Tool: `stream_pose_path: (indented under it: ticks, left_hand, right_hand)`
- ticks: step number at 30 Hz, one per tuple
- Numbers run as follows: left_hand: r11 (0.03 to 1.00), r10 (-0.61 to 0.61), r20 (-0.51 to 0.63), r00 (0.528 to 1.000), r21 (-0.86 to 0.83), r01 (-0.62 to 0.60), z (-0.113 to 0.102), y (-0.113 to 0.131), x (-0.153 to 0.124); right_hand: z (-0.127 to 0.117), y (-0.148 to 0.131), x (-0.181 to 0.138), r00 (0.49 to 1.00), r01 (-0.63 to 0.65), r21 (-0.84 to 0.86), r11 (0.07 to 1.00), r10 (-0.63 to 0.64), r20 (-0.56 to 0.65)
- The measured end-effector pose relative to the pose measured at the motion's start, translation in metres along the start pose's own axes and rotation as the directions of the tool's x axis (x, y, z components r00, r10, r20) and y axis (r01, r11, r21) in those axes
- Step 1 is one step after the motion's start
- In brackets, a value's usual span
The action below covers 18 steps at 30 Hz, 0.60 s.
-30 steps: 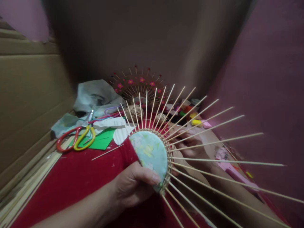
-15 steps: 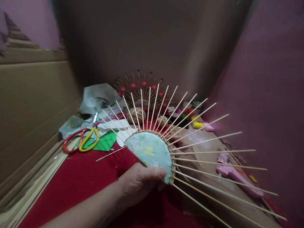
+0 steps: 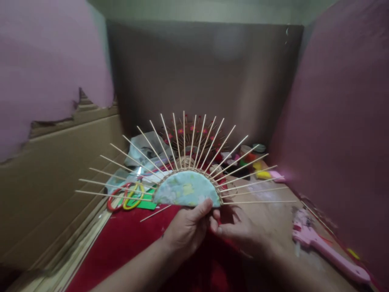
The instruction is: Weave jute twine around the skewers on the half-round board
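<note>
I hold up a half-round craft fan (image 3: 186,190): a pale blue flowered half-disc with a twine rim and several thin wooden skewers fanning out from it. My left hand (image 3: 186,227) grips the disc's straight lower edge, thumb on the front. My right hand (image 3: 235,230) is just to its right, fingers pinched together at the disc's lower right corner. The fan stands upright with its flat side down, above a red cloth (image 3: 127,243).
Red and yellow scissors (image 3: 125,197) lie on green paper at the left. A finished flowered fan (image 3: 190,132) leans at the back. A pink glue gun (image 3: 325,247) lies at the right. Small coloured pots (image 3: 252,160), cardboard walls all round.
The fan has turned from tilted to upright with its flat side level. My right hand has come from behind the skewers to the lower right corner. The view has tipped upward.
</note>
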<state>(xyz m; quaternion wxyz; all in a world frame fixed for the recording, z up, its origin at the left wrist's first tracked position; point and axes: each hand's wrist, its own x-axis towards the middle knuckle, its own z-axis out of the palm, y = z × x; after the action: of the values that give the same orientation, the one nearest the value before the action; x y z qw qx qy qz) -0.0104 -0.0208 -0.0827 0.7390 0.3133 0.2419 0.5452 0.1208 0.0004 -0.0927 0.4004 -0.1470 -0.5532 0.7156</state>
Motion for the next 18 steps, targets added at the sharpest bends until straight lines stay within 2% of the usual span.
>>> stream_pose_path:
  ticks: [3,6,9,12,15,18]
  left_hand:
    - [0.983,0.156,-0.052,0.986,0.105,-0.150,0.007,0.001,0.005]
    - [0.903,0.289,-0.058,0.955,0.349,-0.252,0.014,-0.001,0.011]
    - [0.830,0.294,-0.025,0.955,0.502,-0.243,0.019,-0.004,0.017]
    - [0.830,0.257,0.035,0.966,0.504,-0.239,0.020,-0.006,0.026]
    - [0.823,0.215,0.063,0.975,0.526,-0.216,0.017,-0.004,0.030]
    - [0.765,0.162,0.057,0.985,0.624,-0.162,0.009,0.004,0.027]
  right_hand:
    - [0.004,-0.001,0.005,0.997,0.046,0.198,0.979,-0.034,-0.062]
    - [0.006,-0.004,0.009,0.981,0.123,0.246,0.961,-0.080,-0.178]
    - [0.001,-0.004,0.013,0.967,0.162,0.258,0.952,-0.102,-0.232]
    - [-0.008,0.001,0.016,0.950,0.203,0.277,0.939,-0.120,-0.288]
    - [-0.017,0.004,0.018,0.941,0.188,0.325,0.927,-0.075,-0.330]
    - [-0.022,-0.002,0.021,0.935,0.162,0.396,0.904,-0.013,-0.354]
